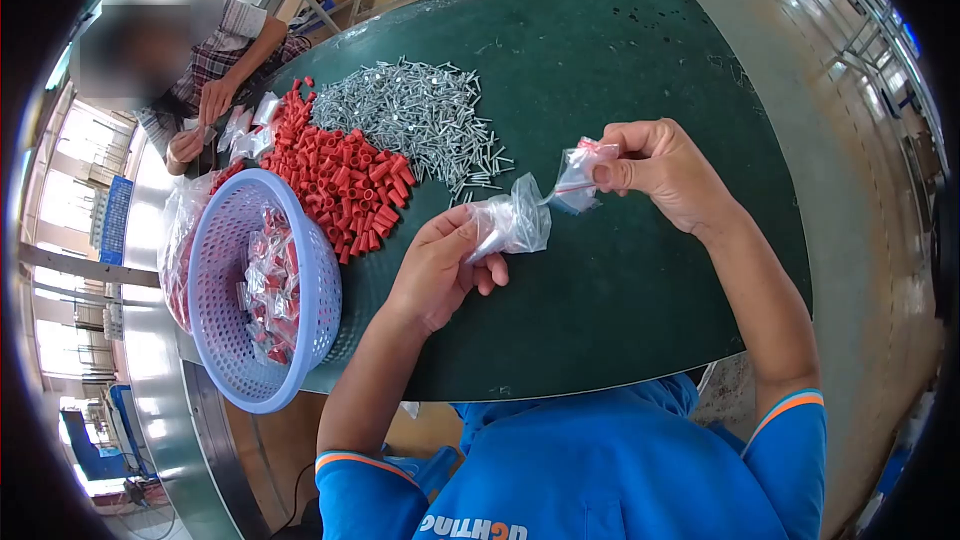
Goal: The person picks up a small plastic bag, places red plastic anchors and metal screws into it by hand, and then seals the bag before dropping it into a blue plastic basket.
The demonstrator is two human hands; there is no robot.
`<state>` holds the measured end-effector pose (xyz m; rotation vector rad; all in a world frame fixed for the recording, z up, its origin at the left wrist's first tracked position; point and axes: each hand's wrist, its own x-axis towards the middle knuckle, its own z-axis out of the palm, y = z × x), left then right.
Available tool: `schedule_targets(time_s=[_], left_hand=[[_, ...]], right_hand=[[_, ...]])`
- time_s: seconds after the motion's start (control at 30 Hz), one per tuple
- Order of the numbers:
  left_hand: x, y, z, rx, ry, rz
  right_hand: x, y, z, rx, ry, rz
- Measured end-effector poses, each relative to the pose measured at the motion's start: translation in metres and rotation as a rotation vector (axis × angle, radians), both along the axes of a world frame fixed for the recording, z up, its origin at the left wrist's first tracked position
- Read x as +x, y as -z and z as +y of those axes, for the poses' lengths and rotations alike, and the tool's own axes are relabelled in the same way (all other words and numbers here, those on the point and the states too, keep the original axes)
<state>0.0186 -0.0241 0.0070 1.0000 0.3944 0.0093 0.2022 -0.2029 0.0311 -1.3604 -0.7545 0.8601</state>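
Note:
My left hand [440, 265] is closed around a bunch of clear plastic bags [515, 223], thumb on top. Pinched between the thumb and fingers of my right hand [655, 168] is one small clear zip bag [578, 180] with a red strip along its top. The lower edge of that bag is right at the bunch in my left hand. Beyond my left hand lies a heap of red plastic caps [340, 180], and behind it a wide pile of metal screws [400, 105].
A blue perforated basket [325, 285] with filled bags [272, 290] stands left of my left arm. Behind it is a large clear bag [178, 250]. Across the green table [620, 60], a person's hands [190, 140] work near several small bags [250, 135].

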Motion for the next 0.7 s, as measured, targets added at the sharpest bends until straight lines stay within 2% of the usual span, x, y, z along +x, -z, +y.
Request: schedule_targets(time_s=[0.1, 0.17, 0.2, 0.27, 0.33, 0.4, 0.47, 0.53, 0.6, 0.67, 0.7], left_hand=[[-0.005, -0.003, 0.002, 0.029, 0.072, 0.023], [-0.011, -0.002, 0.004, 0.424, 0.162, 0.170], [-0.013, -0.002, 0.004, 0.424, 0.157, 0.169], [-0.020, -0.003, 0.003, 1.319, 0.116, 0.006], [-0.025, -0.009, 0.005, 1.327, 0.120, 0.076], [-0.033, -0.011, 0.010, 1.320, -0.016, 0.073], [-0.044, -0.019, 0.012, 1.383, -0.047, 0.069], [-0.055, -0.026, 0.009, 1.428, -0.146, -0.079], [-0.057, -0.034, 0.005, 1.351, -0.117, -0.054], [-0.044, -0.031, 0.000, 1.301, -0.262, -0.240], [-0.034, -0.030, 0.003, 1.315, -0.259, -0.300]], right_hand=[[-0.004, -0.003, 0.006, 0.019, 0.010, 0.046], [-0.007, -0.006, 0.010, 0.009, 0.006, 0.040], [-0.008, -0.007, 0.012, 0.000, 0.006, 0.035], [-0.011, -0.007, 0.018, -0.028, -0.006, 0.051], [-0.014, -0.004, 0.024, -0.061, -0.022, 0.071], [-0.016, 0.003, 0.031, -0.064, -0.017, 0.096], [-0.019, 0.002, 0.033, -0.068, -0.020, 0.078], [-0.019, 0.002, 0.035, -0.079, -0.015, 0.057], [-0.019, 0.000, 0.039, -0.114, -0.046, -0.012], [-0.026, -0.002, 0.051, -0.128, -0.091, -0.043], [-0.030, -0.003, 0.057, -0.140, -0.134, -0.073]])
